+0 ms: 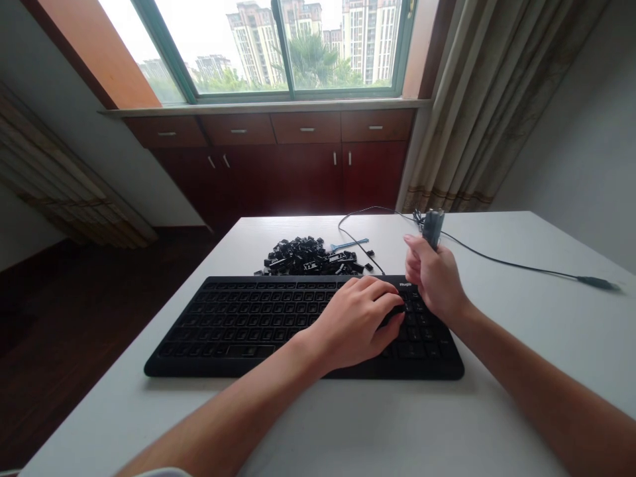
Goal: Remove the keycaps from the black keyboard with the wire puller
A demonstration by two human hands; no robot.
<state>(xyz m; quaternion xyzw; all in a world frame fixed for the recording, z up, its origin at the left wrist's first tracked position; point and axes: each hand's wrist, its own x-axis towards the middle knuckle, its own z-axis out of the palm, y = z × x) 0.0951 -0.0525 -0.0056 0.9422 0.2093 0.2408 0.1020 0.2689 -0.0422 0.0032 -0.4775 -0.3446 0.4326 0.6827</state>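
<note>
A black keyboard lies across the white table. Its left and middle parts show bare key sockets, while keycaps sit on the number pad at the right. My left hand rests over the right part of the keyboard, its fingers bent and the thumb drawn toward them; whatever is between the fingertips is too dark to make out. In a closed fist, my right hand grips a grey, partly clear handle that sticks up above the thumb. The lower end of this tool is hidden by the hand.
Behind the keyboard lies a heap of loose black keycaps, with a small blue brush beside it. A thin black cable runs over the table to the right. Past the table stands a red-brown cabinet below a window.
</note>
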